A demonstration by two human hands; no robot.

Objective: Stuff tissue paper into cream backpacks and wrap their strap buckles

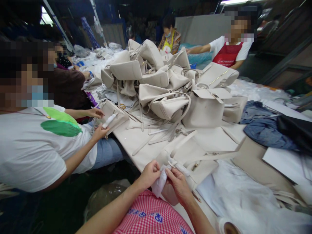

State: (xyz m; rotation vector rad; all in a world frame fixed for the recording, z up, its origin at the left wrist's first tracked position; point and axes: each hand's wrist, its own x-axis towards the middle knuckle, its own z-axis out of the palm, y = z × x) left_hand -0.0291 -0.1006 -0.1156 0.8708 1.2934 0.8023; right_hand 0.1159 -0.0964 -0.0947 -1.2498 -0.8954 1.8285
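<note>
Between my hands is a strip of white wrapping paper (159, 183), beside the strap of a cream handbag (186, 151). My left hand (149, 174) pinches the paper's left side, fingers curled. On the other side my right hand (177, 182) has thumb and forefinger closed on the same paper, close to the strap. The handbag lies at the table's near edge, against my checked apron. White paper also covers a piece of its strap just above my right hand. Exactly how the paper sits around the strap is partly hidden by my fingers.
A big heap of cream handbags (156, 78) fills the table's middle. At left a co-worker's hands (99, 123) handle another bag. White plastic sheeting (246, 191), blue cloth (263, 126) and a tape roll (227, 226) lie to the right. More people stand behind.
</note>
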